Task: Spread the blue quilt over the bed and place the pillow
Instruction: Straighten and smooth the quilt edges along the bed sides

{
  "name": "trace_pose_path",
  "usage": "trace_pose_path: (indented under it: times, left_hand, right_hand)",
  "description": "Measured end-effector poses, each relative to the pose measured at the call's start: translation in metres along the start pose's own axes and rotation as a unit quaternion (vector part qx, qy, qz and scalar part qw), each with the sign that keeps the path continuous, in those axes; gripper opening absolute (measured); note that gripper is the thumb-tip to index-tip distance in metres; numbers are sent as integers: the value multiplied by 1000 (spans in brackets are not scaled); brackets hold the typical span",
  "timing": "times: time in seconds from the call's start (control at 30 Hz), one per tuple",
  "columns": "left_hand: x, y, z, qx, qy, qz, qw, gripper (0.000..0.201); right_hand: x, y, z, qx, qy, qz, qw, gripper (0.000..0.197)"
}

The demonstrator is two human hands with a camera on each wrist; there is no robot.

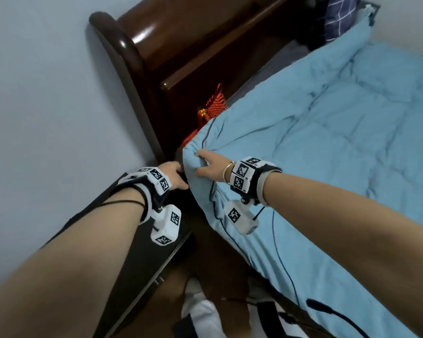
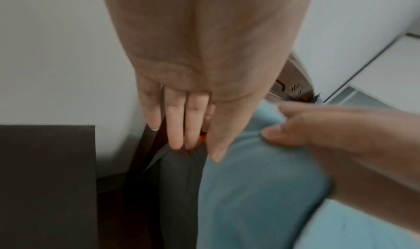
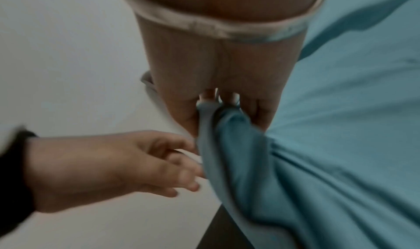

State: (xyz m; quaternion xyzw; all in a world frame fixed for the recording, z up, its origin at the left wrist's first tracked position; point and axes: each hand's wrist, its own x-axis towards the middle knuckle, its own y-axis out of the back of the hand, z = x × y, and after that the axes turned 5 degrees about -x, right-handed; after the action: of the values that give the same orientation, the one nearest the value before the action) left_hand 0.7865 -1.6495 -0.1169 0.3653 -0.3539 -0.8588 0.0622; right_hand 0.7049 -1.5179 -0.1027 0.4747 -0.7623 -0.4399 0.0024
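Observation:
The blue quilt (image 1: 327, 147) lies spread over the bed, wrinkled, with its near corner bunched by the headboard. My right hand (image 1: 204, 164) grips that corner, and in the right wrist view a fold of the quilt (image 3: 227, 127) is pinched between thumb and fingers. My left hand (image 1: 178, 176) is just left of the corner, holding nothing. Its fingers (image 2: 177, 127) are straight, pointing down along the grey sheet (image 2: 179, 190) beside the quilt's edge. A dark plaid pillow (image 1: 340, 18) sits at the far end of the headboard.
The dark wooden headboard (image 1: 156, 45) rises beside the wall on the left. A red knotted ornament (image 1: 214, 106) lies between headboard and quilt. A dark bedside table (image 1: 137, 252) stands under my left forearm. A thin cable (image 1: 283, 259) trails over the quilt's near side.

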Motion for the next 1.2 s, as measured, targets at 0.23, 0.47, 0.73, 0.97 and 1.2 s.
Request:
trace_pose_path:
  times: [0.23, 0.47, 0.73, 0.97, 1.2]
  left_hand:
    - [25, 43, 20, 91, -51, 97, 990, 30]
    - [29, -23, 122, 86, -165, 47, 981, 32]
    - [15, -142, 219, 130, -249, -9, 960, 32]
    - [30, -228, 210, 210, -283, -21, 936, 38]
    - [82, -297, 142, 350, -289, -50, 889, 47]
  right_hand:
    - [-15, 1, 11, 98, -92, 59, 989, 43]
    - [-91, 42, 95, 110, -220, 195, 949, 27]
    - [-204, 55, 209, 154, -290, 291, 899, 23]
    - [-251, 13, 301, 70, -306, 333, 889, 23]
    - [-201, -85, 367, -45, -340, 214, 915, 37]
